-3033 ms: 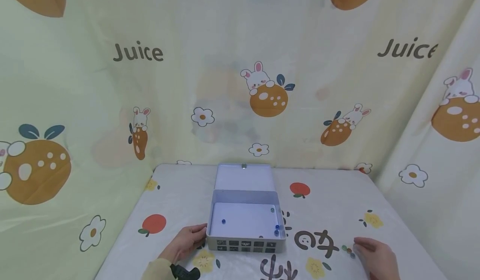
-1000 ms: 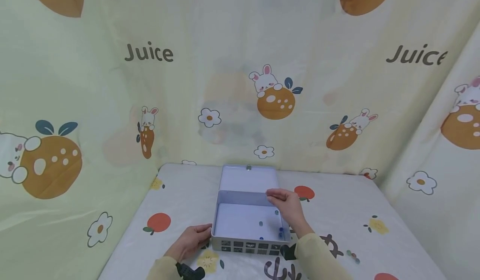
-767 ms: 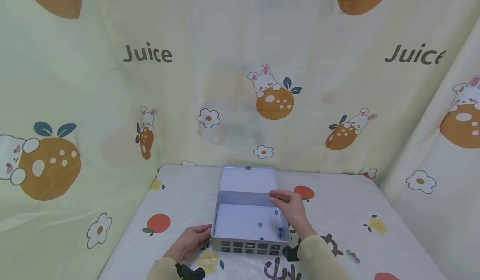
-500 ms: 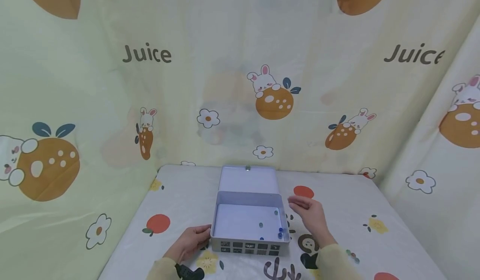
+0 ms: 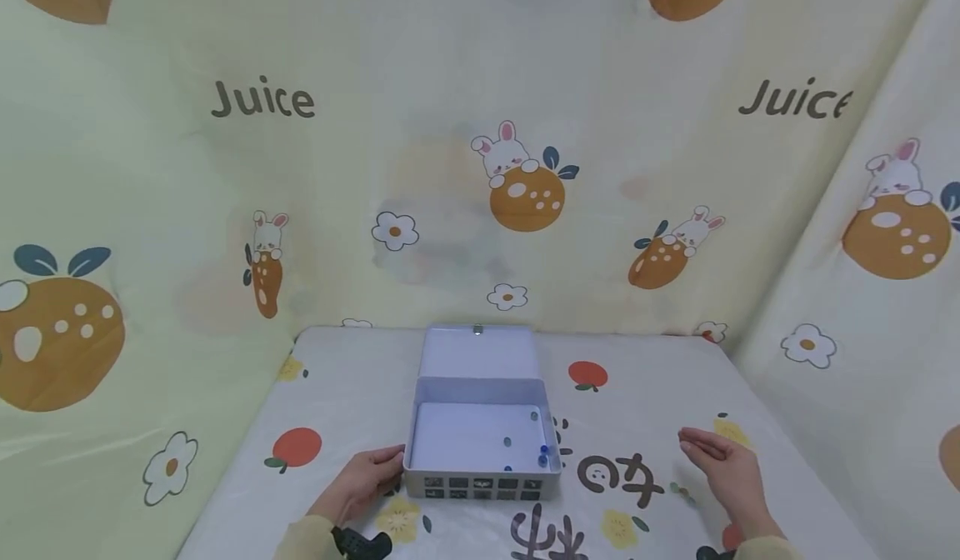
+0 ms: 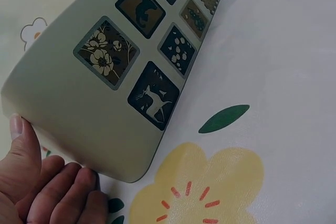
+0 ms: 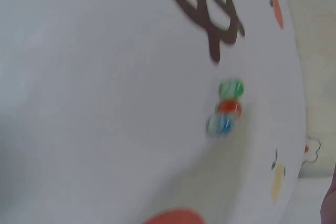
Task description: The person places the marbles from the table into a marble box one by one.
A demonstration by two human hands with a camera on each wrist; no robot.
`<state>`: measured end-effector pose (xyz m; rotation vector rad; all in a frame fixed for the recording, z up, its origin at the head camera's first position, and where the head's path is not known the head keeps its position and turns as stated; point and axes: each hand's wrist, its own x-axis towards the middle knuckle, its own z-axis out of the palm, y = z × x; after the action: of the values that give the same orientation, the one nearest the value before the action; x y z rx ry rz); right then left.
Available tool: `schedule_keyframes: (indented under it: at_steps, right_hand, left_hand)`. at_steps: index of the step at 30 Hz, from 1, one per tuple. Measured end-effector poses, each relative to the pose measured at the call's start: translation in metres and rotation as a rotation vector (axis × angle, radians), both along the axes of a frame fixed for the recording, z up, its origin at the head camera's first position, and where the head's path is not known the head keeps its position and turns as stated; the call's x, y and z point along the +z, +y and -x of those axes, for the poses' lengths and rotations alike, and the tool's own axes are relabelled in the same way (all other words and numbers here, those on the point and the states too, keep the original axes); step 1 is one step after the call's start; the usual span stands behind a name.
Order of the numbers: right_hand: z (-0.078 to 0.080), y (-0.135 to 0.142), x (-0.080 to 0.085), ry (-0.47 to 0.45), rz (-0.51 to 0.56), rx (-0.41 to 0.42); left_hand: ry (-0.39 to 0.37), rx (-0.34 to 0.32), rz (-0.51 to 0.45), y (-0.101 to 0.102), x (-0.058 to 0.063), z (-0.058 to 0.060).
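Observation:
A shallow tin box (image 5: 480,391) stands mid-table with its hinged lid (image 5: 480,353) folded back. On its floor lie several small glass marbles, mostly along the right: a blue marble (image 5: 543,450) by the right wall, a greenish marble (image 5: 507,442) nearer the middle. My left hand (image 5: 363,477) holds the box's left side; in the left wrist view its thumb (image 6: 23,140) is on the corner and the fingers curl below. My right hand (image 5: 726,468) hovers over the table at right, fingers loosely bent, nothing visible in them. Below it lie a green marble (image 7: 231,88), red marble (image 7: 229,107) and blue marble (image 7: 219,124) in a row.
A white cloth (image 5: 637,410) printed with fruit, flowers and dark lettering covers the table. A patterned curtain (image 5: 337,168) hangs behind and along both sides. Small picture squares (image 6: 152,98) decorate the box's front wall.
My right hand was over the box's right side and has moved right, to the marbles on the table. Compared with 3 seconds ago, no marble lies at the box's left. The left hand stays put.

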<state>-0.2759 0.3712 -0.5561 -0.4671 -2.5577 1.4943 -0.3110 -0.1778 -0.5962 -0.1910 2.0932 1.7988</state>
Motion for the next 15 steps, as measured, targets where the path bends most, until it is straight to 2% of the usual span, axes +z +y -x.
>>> schedule_keyframes:
  at_steps: [5, 8, 12, 15]
  right_hand:
    - [-0.004, 0.014, -0.009, -0.039, -0.033, -0.035]
    - [-0.004, 0.020, -0.024, -0.089, -0.030, -0.059]
    - [-0.003, 0.016, -0.041, -0.144, -0.062, -0.062]
    - [-0.001, 0.008, -0.050, -0.180, -0.134, -0.051]
  left_hand:
    - [0.001, 0.004, -0.002, -0.006, 0.003, -0.001]
    - [-0.002, 0.004, -0.002, -0.006, 0.003, -0.001]
    - [-0.003, 0.004, 0.000, -0.005, 0.002, -0.002]
    - [-0.007, 0.002, 0.002, -0.004, 0.003, -0.002]
